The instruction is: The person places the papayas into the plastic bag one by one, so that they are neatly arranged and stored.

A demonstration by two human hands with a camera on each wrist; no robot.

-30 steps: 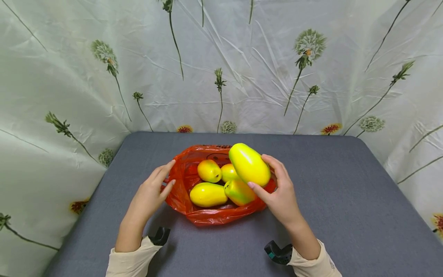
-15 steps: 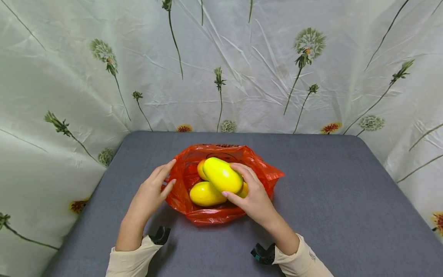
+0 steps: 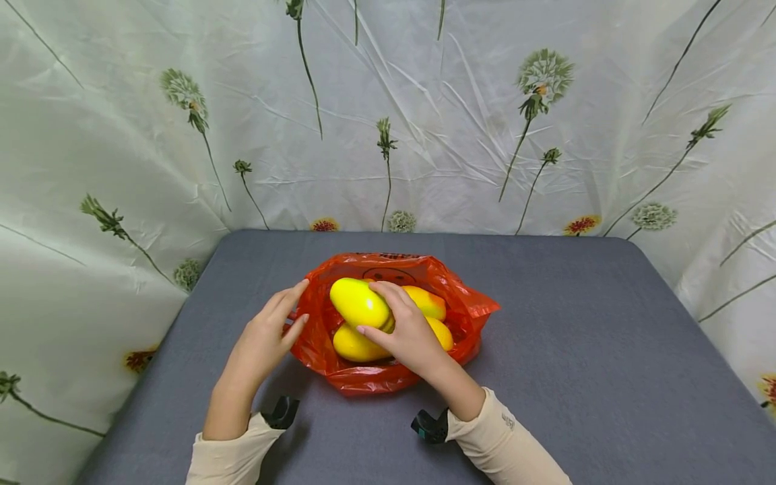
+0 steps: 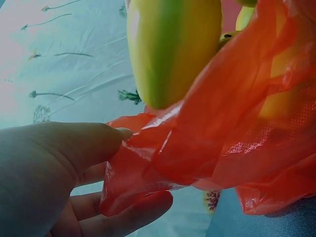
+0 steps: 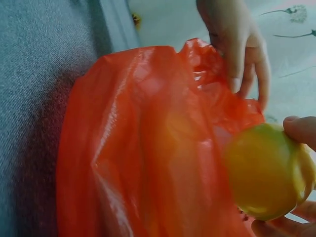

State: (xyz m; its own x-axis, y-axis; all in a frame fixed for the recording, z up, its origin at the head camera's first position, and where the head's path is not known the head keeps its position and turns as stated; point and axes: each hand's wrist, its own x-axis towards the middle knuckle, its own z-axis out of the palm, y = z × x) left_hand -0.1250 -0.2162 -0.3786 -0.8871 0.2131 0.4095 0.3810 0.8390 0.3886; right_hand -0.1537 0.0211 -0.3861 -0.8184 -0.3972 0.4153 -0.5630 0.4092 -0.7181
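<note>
A red plastic bag (image 3: 370,382) stands with its mouth spread on the table, holding several yellow mangoes, some with an orange-red blush. My left hand (image 3: 257,347) pinches the bag's left rim between thumb and fingers; the left wrist view shows the thumb on the near side of the plastic (image 4: 163,158). My right hand (image 3: 412,337) grips a yellow-green mango (image 3: 358,303) from its right side, above the left part of the bag's mouth. Under it lies another mango (image 3: 358,345), partly covered. More mangoes (image 3: 427,302) show at the right, partly behind my right hand.
The grey table (image 3: 576,350) extends on both sides of the bag. Behind it hangs a pale curtain (image 3: 448,135) printed with dandelions. Black wrist devices (image 3: 281,412) sit at both cuffs.
My right hand has carried the mango leftward, from over the bag's right side to over its left. Mangoes at the right have come into view. The left hand stays at the rim.
</note>
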